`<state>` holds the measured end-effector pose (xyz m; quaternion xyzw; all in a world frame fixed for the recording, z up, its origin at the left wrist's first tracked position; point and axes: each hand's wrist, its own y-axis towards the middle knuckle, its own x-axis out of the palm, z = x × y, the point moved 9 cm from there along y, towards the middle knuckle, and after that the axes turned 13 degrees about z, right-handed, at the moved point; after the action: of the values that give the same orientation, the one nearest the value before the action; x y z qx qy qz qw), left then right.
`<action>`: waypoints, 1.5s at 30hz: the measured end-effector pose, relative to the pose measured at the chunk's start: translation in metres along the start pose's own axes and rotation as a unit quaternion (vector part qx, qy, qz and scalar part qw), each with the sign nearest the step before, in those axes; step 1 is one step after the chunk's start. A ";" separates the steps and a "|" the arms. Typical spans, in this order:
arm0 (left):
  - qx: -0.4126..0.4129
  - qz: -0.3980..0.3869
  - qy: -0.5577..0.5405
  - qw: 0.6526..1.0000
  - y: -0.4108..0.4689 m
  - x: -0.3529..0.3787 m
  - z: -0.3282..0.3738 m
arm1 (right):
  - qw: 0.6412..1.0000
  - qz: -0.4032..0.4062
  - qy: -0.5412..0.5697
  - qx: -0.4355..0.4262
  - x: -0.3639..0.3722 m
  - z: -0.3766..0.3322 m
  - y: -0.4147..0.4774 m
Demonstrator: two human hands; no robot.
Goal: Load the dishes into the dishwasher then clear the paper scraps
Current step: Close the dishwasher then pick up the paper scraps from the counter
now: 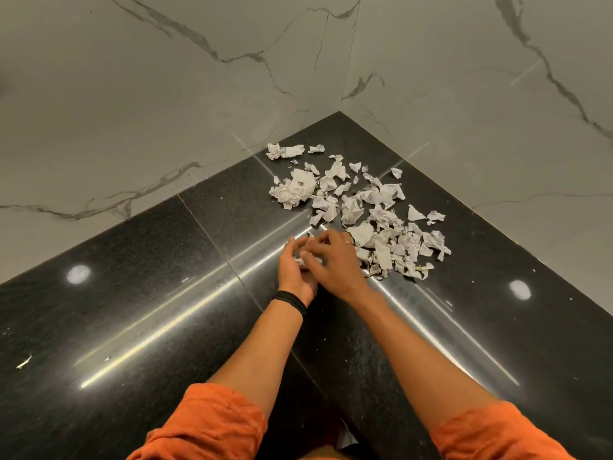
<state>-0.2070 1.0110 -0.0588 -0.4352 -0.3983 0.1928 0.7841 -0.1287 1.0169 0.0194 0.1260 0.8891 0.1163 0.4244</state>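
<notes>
Several torn and crumpled white paper scraps (361,207) lie spread in the corner of a black granite counter (149,293). My left hand (293,272), with a black band on the wrist, is cupped palm-up at the near edge of the pile and holds a few scraps (302,261). My right hand (331,257), with a ring on one finger, lies over the left hand's fingers, its fingertips pressing scraps into the left palm. No dishes and no dishwasher are in view.
Marble-patterned wall tiles (199,94) meet behind the counter's corner. A small scrap (24,362) lies at the counter's near left and a speck (107,358) further right. Orange sleeves (212,426) cover my upper arms.
</notes>
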 end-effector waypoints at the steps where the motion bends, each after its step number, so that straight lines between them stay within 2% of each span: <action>1: 0.000 0.004 -0.016 1.000 0.002 -0.002 0.004 | 0.999 0.024 0.036 0.014 -0.002 0.003 0.008; 4: -0.009 0.009 -0.076 0.997 0.008 -0.005 0.014 | 0.997 0.043 0.055 0.046 -0.004 0.013 0.033; 6: -0.009 0.015 -0.101 0.995 0.010 -0.008 0.020 | 0.999 0.004 0.013 0.045 0.007 0.023 0.044; 10: 0.006 0.016 -0.093 0.995 0.012 -0.009 0.026 | 0.992 -0.088 -0.079 -0.036 0.038 0.026 0.047; 13: 0.022 0.012 -0.076 0.997 0.014 -0.008 0.030 | 0.994 -0.058 -0.080 -0.051 0.035 0.023 0.041; 14: 0.027 0.013 -0.065 0.997 0.014 -0.009 0.031 | 0.997 -0.038 -0.059 -0.032 0.031 0.024 0.037; 16: 0.035 0.015 -0.041 0.998 0.015 -0.009 0.030 | 0.997 0.025 0.023 0.070 0.012 0.035 0.033; 18: 0.039 0.010 -0.023 0.999 0.015 -0.007 0.025 | 0.975 0.078 0.128 0.162 -0.006 0.041 0.029; 19: 0.037 0.004 -0.020 0.999 0.014 -0.004 0.022 | 0.967 0.085 0.167 0.175 -0.012 0.035 0.029; 21: 0.028 -0.015 -0.013 0.999 0.014 0.002 0.016 | 0.967 0.060 0.187 0.161 -0.013 0.021 0.028; 24: 0.015 -0.025 0.006 1.000 0.009 0.006 0.007 | 0.985 -0.005 0.138 0.102 -0.002 0.003 0.021; 26: 0.001 -0.024 -0.011 1.000 0.007 0.006 0.005 | 0.984 0.015 0.144 0.100 -0.004 0.003 0.021; 29: -0.019 -0.011 -0.068 0.997 0.008 0.005 0.007 | 0.974 0.067 0.152 0.153 -0.013 0.019 0.031; 31: -0.027 0.001 -0.093 0.995 0.010 0.004 0.010 | 0.984 0.065 0.094 0.135 -0.011 0.031 0.046; 34: -0.025 0.003 -0.104 0.994 0.012 0.007 0.016 | 0.998 0.008 -0.052 0.040 0.008 0.038 0.073; 37: -0.019 0.004 -0.093 0.995 0.014 0.008 0.021 | 0.976 -0.016 -0.203 -0.075 0.024 0.037 0.086; 39: -0.008 0.005 -0.081 0.997 0.016 0.007 0.025 | 0.962 -0.004 -0.246 -0.116 0.026 0.035 0.087; 42: 0.009 0.008 -0.058 0.998 0.019 0.006 0.028 | 0.972 0.037 -0.209 -0.104 0.015 0.037 0.082; 45: 0.017 0.014 -0.031 0.999 0.017 0.008 0.024 | 0.991 0.107 -0.074 0.000 -0.009 0.042 0.068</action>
<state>-0.2208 1.0385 -0.0621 -0.4214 -0.4132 0.2240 0.7756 -0.0822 1.0823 0.0214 0.2286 0.8367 0.1517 0.4740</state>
